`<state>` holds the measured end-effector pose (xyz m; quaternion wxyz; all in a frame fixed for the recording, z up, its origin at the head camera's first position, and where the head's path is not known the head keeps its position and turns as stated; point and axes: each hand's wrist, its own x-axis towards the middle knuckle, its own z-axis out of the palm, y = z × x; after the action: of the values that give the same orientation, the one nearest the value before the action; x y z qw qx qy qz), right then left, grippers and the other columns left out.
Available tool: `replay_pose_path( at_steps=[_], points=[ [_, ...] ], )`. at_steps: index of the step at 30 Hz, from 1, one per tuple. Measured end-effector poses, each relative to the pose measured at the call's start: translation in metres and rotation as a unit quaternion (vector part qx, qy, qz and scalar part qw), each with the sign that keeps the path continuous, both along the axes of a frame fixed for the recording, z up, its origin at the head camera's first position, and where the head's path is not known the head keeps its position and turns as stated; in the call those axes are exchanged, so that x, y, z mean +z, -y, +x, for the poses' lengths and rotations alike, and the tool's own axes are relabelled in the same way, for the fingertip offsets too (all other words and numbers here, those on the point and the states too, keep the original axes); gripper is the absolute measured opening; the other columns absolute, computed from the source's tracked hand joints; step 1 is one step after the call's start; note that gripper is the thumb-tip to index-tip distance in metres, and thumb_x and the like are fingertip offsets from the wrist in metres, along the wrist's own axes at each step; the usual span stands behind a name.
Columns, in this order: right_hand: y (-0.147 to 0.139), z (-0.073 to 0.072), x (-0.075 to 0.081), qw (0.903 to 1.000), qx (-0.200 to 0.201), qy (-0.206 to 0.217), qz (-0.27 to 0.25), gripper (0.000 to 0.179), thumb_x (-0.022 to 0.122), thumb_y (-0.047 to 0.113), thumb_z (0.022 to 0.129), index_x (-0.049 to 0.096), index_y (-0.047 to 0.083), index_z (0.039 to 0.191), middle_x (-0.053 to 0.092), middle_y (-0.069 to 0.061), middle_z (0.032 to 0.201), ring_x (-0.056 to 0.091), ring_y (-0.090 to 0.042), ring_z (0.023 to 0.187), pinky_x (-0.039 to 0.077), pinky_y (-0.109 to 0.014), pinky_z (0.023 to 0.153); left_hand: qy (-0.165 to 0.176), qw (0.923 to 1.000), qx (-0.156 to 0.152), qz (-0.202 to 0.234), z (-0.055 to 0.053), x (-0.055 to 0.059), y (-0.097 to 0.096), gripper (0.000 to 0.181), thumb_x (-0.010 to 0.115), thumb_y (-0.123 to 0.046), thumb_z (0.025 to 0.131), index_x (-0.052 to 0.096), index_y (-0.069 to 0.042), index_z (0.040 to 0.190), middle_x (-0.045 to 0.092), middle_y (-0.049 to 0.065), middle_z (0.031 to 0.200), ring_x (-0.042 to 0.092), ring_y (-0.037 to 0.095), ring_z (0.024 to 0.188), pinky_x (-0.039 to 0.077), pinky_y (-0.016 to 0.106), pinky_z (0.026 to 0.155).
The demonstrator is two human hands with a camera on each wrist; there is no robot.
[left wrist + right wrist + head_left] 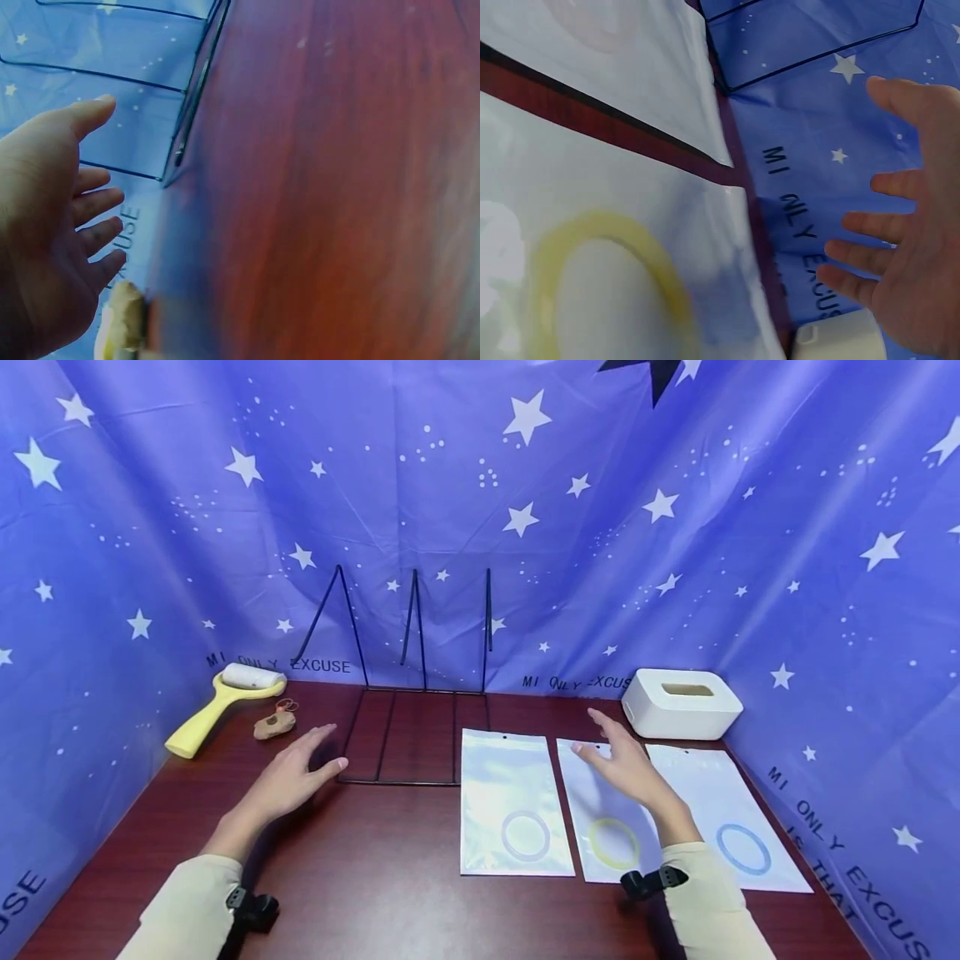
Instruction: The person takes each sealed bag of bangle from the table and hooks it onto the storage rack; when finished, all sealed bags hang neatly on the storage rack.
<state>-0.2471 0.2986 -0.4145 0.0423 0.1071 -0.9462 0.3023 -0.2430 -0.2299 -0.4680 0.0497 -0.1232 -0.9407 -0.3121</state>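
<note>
My left hand (288, 781) hovers over the table at the left of a black wire rack (397, 782), fingers loosely spread and holding nothing. My right hand (628, 767) is above the middle of three flat white pouches, its fingers relaxed and nothing in them. That middle pouch shows a yellow ring (615, 844) through its front. The left pouch (487, 802) has a pale lavender ring (526, 836), and its top corner overlaps the rack's base in the head view. On the right pouch (772, 870) a blue ring (743, 849) shows. The right wrist view shows the yellow ring close up.
A yellow-handled lint roller (202, 722) lies at the back left, beside a small brown object (274, 723) with a thin loop. At the back right stands a white tissue box (678, 714). A blue star-printed curtain (465, 485) closes off the table's back and sides.
</note>
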Motion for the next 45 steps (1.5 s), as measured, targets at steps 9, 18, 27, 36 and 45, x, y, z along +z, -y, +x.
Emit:
replay_pose_path(
  at_steps=[9, 18, 27, 36, 45],
  points=[
    [0.017, -0.006, -0.018, 0.9972, 0.017, 0.016, -0.072, 0.070, 0.065, 0.034, 0.101, 0.037, 0.001, 0.157, 0.049, -0.030, 0.152, 0.055, -0.051, 0.134, 0.049, -0.062, 0.106, 0.011, 0.9992, -0.012, 0.037, -0.006, -0.022, -0.002, 0.073, 0.072, -0.043, 0.096, 0.046, -0.004, 0.153, 0.044, 0.023, 0.160, 0.031, 0.050, 0.152, 0.029, 0.067, 0.120],
    [0.028, -0.020, -0.040, 0.9925, -0.014, 0.029, -0.118, 0.054, 0.071, 0.021, 0.098, 0.056, -0.005, 0.142, 0.070, -0.023, 0.127, 0.068, -0.040, 0.120, 0.057, -0.048, 0.101, 0.018, 0.9990, -0.014, 0.037, -0.005, -0.033, 0.000, 0.071, 0.071, -0.038, 0.097, 0.046, -0.002, 0.153, 0.041, 0.026, 0.161, 0.029, 0.049, 0.154, 0.030, 0.069, 0.119],
    [0.035, -0.035, -0.055, 0.9913, -0.054, 0.039, -0.113, 0.045, 0.078, 0.018, 0.092, 0.068, -0.005, 0.129, 0.073, -0.015, 0.105, 0.069, -0.019, 0.092, 0.053, -0.019, 0.073, -0.017, 0.9996, -0.019, 0.013, -0.006, -0.039, -0.005, 0.067, 0.071, -0.034, 0.098, 0.048, 0.000, 0.151, 0.045, 0.023, 0.159, 0.031, 0.047, 0.153, 0.030, 0.067, 0.119],
    [0.040, -0.039, -0.068, 0.9927, -0.077, 0.046, -0.081, 0.055, 0.084, 0.024, 0.087, 0.067, -0.004, 0.131, 0.064, -0.012, 0.100, 0.058, -0.018, 0.087, 0.047, -0.026, 0.077, -0.019, 0.9997, -0.016, 0.006, -0.004, -0.039, -0.007, 0.066, 0.070, -0.033, 0.098, 0.048, 0.000, 0.151, 0.046, 0.022, 0.159, 0.032, 0.046, 0.153, 0.029, 0.067, 0.120],
    [0.050, -0.040, -0.070, 0.9950, -0.073, 0.051, -0.046, 0.063, 0.085, 0.020, 0.085, 0.062, -0.004, 0.138, 0.056, -0.013, 0.102, 0.053, -0.024, 0.092, 0.046, -0.034, 0.081, -0.024, 0.9997, -0.009, 0.003, -0.003, -0.039, -0.005, 0.066, 0.070, -0.033, 0.098, 0.048, 0.000, 0.151, 0.046, 0.023, 0.159, 0.032, 0.047, 0.153, 0.028, 0.069, 0.119]
  ],
)
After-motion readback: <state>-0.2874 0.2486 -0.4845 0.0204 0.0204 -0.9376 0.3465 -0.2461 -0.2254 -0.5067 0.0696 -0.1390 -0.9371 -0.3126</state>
